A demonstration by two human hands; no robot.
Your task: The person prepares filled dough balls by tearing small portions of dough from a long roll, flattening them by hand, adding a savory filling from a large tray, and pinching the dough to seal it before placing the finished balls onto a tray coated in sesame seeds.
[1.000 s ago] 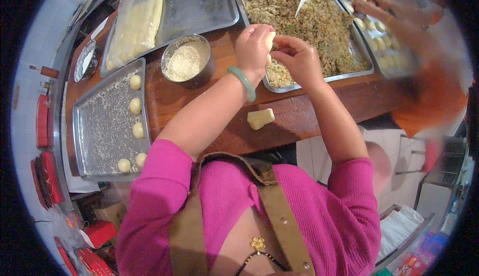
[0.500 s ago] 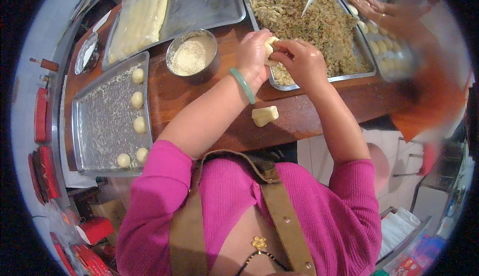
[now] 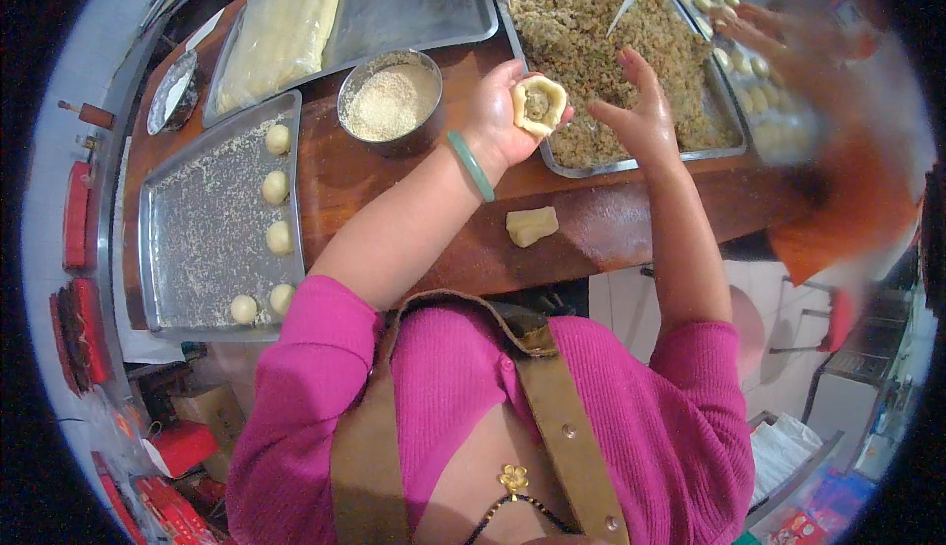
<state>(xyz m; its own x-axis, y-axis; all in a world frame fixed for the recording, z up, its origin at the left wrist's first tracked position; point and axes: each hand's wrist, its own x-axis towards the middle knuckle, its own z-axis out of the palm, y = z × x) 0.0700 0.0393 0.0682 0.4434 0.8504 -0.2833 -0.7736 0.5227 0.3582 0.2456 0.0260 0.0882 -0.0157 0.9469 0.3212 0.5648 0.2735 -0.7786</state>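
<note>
My left hand (image 3: 501, 123), with a green bangle at the wrist, cradles an open dough cup (image 3: 538, 106) with crumbly filling in its hollow. My right hand (image 3: 643, 108) is raised over the big metal tray of brown crumbly filling (image 3: 572, 23), thumb and fingers spread with nothing seen between them. A loose piece of pale dough (image 3: 530, 225) lies on the wooden table (image 3: 414, 220) below my hands. To the left of my left hand stands a steel bowl of pale crumbs (image 3: 389, 102).
Several dough balls sit along a crumb-dusted tray (image 3: 202, 225) at left. Bagged dough sheets (image 3: 279, 37) rest on another tray. A small dish (image 3: 172, 92) stands far left. A co-worker's hands (image 3: 759, 33) are over a tray of small pieces (image 3: 751, 97) at upper right.
My right hand has left the dough and moved up and right, its fingers opening. The dough in my left hand now shows its open top. The co-worker's hands shifted slightly.
</note>
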